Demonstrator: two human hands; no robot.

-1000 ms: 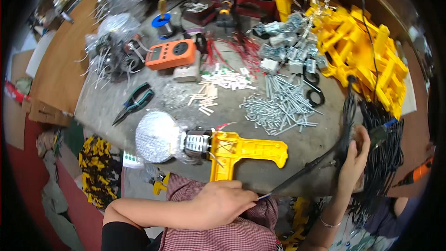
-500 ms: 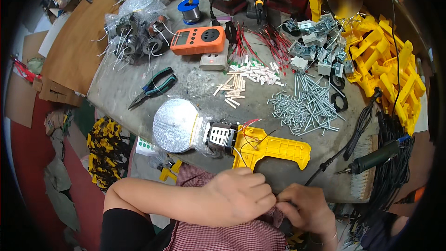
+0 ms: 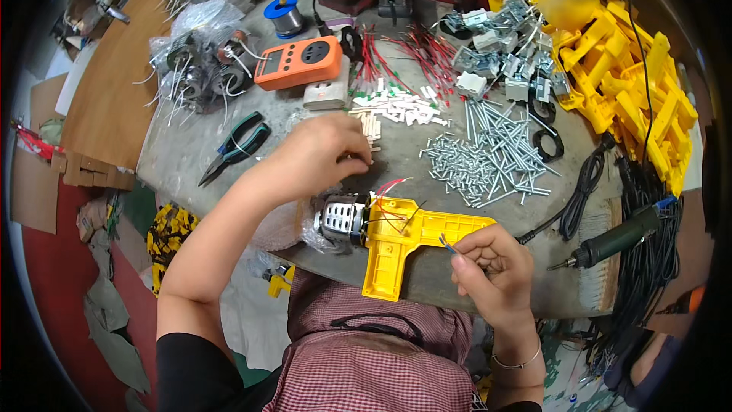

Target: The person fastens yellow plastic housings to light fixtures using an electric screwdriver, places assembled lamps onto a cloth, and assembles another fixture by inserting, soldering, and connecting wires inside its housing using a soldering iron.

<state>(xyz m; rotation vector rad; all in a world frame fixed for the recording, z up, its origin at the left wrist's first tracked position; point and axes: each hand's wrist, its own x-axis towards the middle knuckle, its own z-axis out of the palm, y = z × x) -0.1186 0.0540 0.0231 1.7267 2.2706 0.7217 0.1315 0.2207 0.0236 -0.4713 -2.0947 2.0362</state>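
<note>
- Two hands busy: my right hand (image 3: 496, 263) pinches thin wire ends (image 3: 445, 242) between thumb and finger; my left hand (image 3: 328, 149) is curled at the pale sticks (image 3: 370, 123), can't tell if its fingers hold one.
- Yellow housing (image 3: 385, 263) lies between my arms, hollow side up, at the near edge of the table (image 3: 428, 278). A sleeve or elbow knock could tip it off.
- Wire ends poke out by the housing's handle (image 3: 457, 223). Loose pinch = they splay or slip. Black cable (image 3: 543, 230) looks to run to that same hand, so a snag could tug them away.
- Pale sticks small and heaped; a hasty pick could take two or scatter some. White pieces (image 3: 408, 109) sit right beside, easy mix-up.
- Red wires (image 3: 392, 184) stand loose above the housing; a low sweep of my left hand could catch and strain them.
- Wrapped globe (image 3: 277, 230) partly hidden by my left forearm (image 3: 232, 229); leaning in could press or shove it.
- Power screwdriver (image 3: 619, 239) points toward my right wrist; drifting outward could scrape skin.
</note>
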